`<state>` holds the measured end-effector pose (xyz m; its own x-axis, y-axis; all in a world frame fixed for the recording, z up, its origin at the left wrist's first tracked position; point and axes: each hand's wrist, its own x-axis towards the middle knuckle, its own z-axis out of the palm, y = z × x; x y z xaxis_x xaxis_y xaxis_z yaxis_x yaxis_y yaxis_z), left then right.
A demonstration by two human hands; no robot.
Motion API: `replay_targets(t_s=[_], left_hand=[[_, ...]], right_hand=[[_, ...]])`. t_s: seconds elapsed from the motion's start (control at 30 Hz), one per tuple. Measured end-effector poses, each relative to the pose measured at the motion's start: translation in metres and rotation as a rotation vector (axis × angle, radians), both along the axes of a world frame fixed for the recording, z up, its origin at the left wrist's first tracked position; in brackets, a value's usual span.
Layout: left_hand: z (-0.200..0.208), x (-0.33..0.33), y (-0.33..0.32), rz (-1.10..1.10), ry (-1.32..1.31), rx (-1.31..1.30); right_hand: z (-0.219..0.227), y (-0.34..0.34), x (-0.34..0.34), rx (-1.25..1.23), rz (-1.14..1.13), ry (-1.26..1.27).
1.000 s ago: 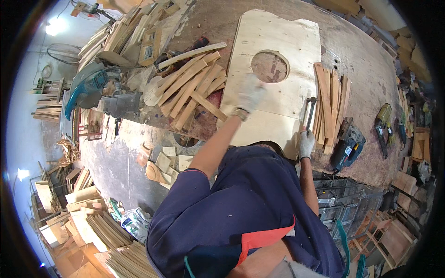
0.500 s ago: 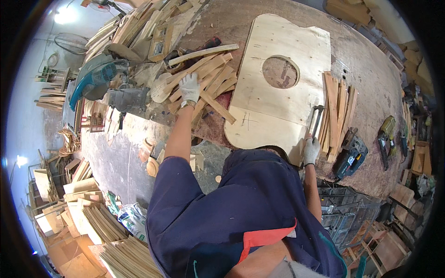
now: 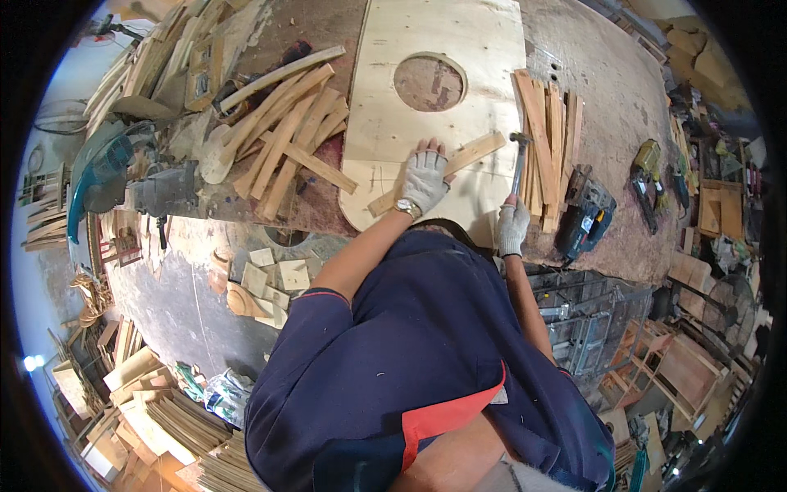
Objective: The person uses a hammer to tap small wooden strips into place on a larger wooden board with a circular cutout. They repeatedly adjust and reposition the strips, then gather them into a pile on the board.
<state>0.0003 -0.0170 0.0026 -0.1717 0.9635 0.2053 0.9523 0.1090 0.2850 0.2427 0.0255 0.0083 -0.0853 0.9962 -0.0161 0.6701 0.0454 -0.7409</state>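
A pale plywood panel (image 3: 473,129) with a round cutout and curved corners lies in front of me on the workbench. Across its near part, at a slant, is a wooden strip (image 3: 479,152). My left hand (image 3: 425,182), in a white glove with bare fingertips, grips this strip near its middle; the thumb side is partly hidden. Beside the panel's right edge, my gloved right hand (image 3: 513,226) is closed round the handle of a hammer (image 3: 520,160), whose head points away from me.
A loose pile of wooden strips (image 3: 287,139) lies left of the panel, and a second bundle (image 3: 551,139) on its right. Farther right are a dark power tool (image 3: 586,215) and a yellow-green tool (image 3: 648,168). A teal circular-bladed saw (image 3: 106,176) stands at the left.
My left hand has moved right from the strip pile, bringing one strip onto the plywood panel. The right hand still holds the hammer. The whole view has shifted.
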Motion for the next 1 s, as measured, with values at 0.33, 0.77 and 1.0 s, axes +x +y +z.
replay_targets(t_s=[0.33,0.77,1.0], left_hand=[[-0.016,-0.003,-0.004,-0.009,0.000,-0.037],[-0.007,-0.003,-0.005,-0.013,0.020,-0.077],[-0.007,-0.001,-0.002,-0.028,0.020,-0.071]], right_hand=[[0.123,-0.013,-0.032,0.213,0.208,0.088],[0.116,-0.003,-0.027,0.040,0.179,-0.130],[0.036,0.004,-0.001,-0.161,0.257,-0.419]])
